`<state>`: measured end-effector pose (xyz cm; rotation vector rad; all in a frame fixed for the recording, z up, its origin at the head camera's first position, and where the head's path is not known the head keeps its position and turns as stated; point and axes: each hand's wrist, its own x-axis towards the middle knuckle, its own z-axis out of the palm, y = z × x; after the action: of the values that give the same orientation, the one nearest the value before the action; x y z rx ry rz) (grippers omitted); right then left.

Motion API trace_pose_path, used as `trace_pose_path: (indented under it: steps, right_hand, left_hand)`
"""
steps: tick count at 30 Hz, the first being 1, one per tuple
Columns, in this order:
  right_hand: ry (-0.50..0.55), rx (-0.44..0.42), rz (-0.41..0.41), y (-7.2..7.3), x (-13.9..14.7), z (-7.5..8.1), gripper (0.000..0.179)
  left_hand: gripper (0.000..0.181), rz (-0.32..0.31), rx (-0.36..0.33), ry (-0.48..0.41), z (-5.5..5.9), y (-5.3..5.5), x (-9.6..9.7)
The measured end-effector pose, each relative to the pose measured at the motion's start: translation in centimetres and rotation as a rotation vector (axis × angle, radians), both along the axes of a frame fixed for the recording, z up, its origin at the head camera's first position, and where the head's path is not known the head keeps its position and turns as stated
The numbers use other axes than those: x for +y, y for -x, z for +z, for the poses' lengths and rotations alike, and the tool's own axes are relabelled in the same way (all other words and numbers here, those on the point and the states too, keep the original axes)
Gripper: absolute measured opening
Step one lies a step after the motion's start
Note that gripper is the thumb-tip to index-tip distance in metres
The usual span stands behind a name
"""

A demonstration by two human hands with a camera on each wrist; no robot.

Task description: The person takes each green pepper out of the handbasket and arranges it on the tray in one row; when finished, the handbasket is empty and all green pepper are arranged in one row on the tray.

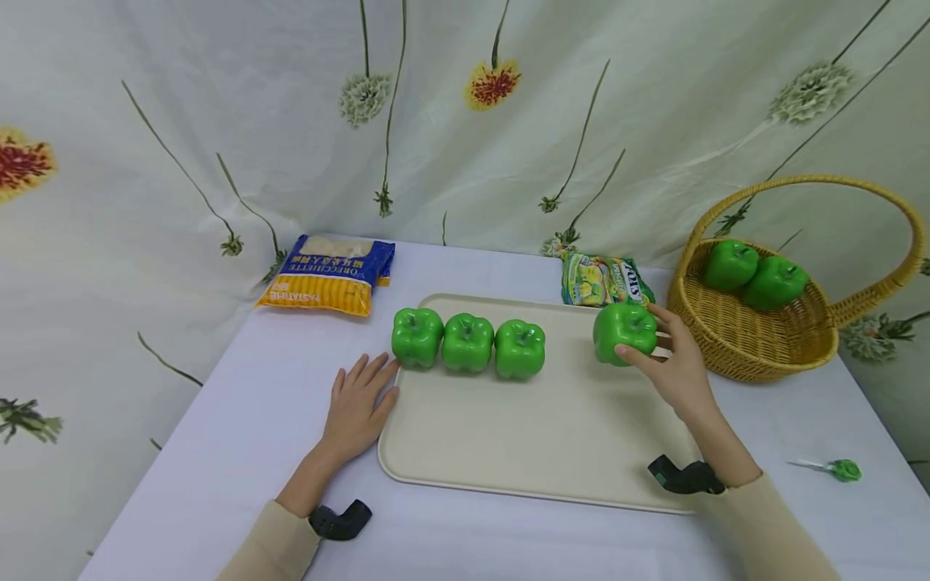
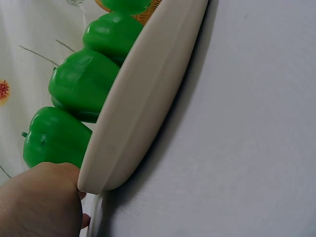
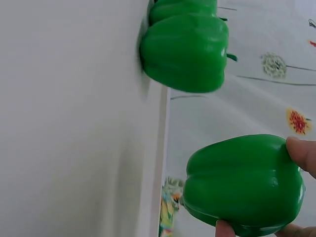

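A person's right hand (image 1: 681,369) pinching a green pepper (image 1: 623,332) between thumb and fingers — raised above the right part of a beige tray (image 1: 523,436), left hand (image 1: 361,410) with fingers extended at its left edge, three peppers (image 1: 467,345) lined up on it, two more in a wicker basket (image 1: 735,361).

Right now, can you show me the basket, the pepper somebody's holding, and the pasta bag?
Basket (image 1: 750,329), head view: the bare woven inside.
Held pepper (image 3: 242,182), right wrist view: the middle of its shiny side.
Pasta bag (image 1: 317,276), head view: the printed front.
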<state>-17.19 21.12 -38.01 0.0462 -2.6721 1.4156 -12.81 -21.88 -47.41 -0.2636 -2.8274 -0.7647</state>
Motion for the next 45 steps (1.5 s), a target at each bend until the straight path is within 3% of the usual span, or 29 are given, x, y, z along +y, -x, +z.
trace_pose_path:
  steps: [6,16,29,45]
  right_hand:
    - [0.002,-0.062,0.070,0.1,-2.5,-0.6,0.083]
    - [-0.030,-0.151,0.083,0.3,-4.1,-2.0,0.083]
    - [-0.050,-0.083,0.104,0.2,-4.9,-3.3,0.079]
    - [-0.020,-0.057,0.132,0.2,-5.1,-3.5,0.081]
  left_hand:
    - [0.047,0.000,-0.001,-0.002,-0.1,0.1,0.1]
    - [0.046,-0.001,0.000,-0.002,-0.1,0.1,0.2]
    - [0.045,-0.006,0.034,-0.007,-0.4,0.0,0.0]
    - [0.045,-0.009,0.021,-0.007,-0.2,0.0,0.0]
